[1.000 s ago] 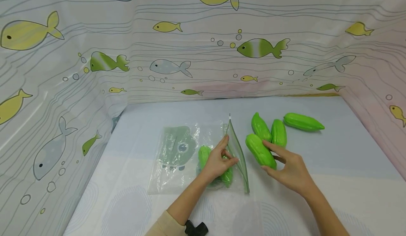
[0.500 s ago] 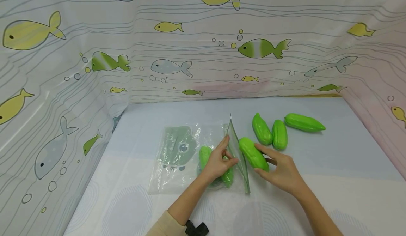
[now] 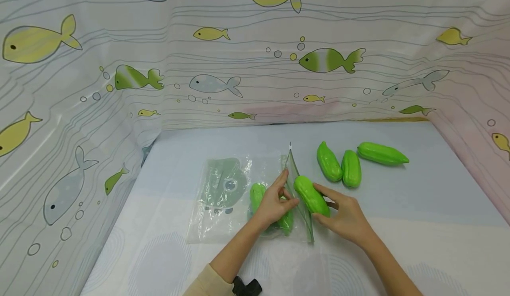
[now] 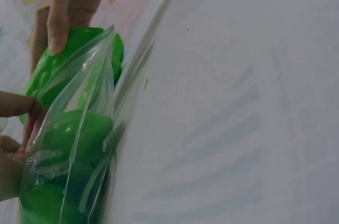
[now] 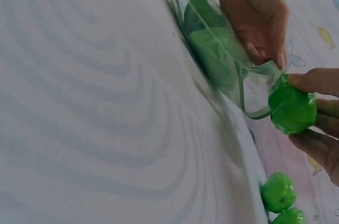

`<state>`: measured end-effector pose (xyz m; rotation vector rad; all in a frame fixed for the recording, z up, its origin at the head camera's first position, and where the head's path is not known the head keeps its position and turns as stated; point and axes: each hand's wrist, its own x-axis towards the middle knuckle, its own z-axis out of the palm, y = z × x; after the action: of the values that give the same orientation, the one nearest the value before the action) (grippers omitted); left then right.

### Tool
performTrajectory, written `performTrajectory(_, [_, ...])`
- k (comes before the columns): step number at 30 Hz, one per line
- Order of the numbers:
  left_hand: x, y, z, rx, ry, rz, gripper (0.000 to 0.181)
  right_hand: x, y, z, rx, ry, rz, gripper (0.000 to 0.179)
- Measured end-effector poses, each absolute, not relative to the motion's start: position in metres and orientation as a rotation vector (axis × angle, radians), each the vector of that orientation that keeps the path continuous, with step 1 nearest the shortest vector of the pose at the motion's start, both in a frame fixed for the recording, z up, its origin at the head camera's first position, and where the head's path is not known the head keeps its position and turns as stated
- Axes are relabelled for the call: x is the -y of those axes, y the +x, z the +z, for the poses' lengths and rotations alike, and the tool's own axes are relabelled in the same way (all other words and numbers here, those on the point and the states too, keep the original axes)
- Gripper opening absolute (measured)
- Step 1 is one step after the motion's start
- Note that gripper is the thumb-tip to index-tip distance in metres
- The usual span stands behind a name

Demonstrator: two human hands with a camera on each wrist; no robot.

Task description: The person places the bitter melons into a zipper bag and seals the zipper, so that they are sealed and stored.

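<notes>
A clear zip bag (image 3: 223,225) with a green cartoon print lies flat. Several glossy, bright green cucumber-like vegetables (image 3: 258,194) show through its film. My left hand (image 3: 272,205) lies over the bag and grips the upper layer at its gaping mouth, thumb and forefinger spread along the edge. In my right hand (image 3: 344,214), thumb and fingers hold another green vegetable (image 3: 311,195) right at the mouth, overlapping the rim. In the right wrist view the held vegetable (image 5: 292,108) is end-on beside the bag's green-edged opening (image 5: 257,114).
Beyond my right hand lie three more green vegetables: one pointed (image 3: 328,161), one shorter (image 3: 351,168), one lying sideways (image 3: 382,153). The pale table (image 3: 159,190) is bordered by fish-print sheeting (image 3: 255,57) at the back and sides.
My right hand has carried the green vegetable leftward, from beside the loose ones to the bag's mouth. My left hand and the bag have stayed in place.
</notes>
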<state>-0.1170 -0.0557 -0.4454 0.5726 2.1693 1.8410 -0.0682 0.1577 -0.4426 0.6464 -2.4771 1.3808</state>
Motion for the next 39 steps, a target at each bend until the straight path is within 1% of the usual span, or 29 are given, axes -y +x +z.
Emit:
performTrajectory(4, [0.056, -0.117, -0.445, -2.152, 0.588, 1.861, 0.083, -0.157, -0.068, -0.444, 2.483, 0.639, 1.394, 0.076])
performTrajectory(9, [0.056, -0.116, -0.442, -2.106, 0.533, 1.882, 0.084, -0.157, -0.068, -0.447, 2.499, 0.622, 1.4, 0.075])
performTrajectory(17, [0.056, -0.116, -0.442, -2.058, 0.521, 1.938, 0.086, -0.151, -0.068, -0.451, 2.573, 0.571, 1.445, 0.071])
performTrajectory(22, [0.056, -0.115, -0.442, -2.053, 0.539, 1.948, 0.087, -0.148, -0.067, -0.452, 2.597, 0.497, 1.491, 0.069])
performTrajectory(31, [0.055, -0.115, -0.442, -2.061, 0.531, 1.937, 0.085, -0.145, -0.065, -0.447, 2.574, 0.35, 1.735, 0.065])
performTrajectory(39, [0.056, -0.117, -0.438, -2.042, 0.537, 1.972, 0.085, -0.145, -0.063, -0.448, 2.545, 0.455, 1.746, 0.056])
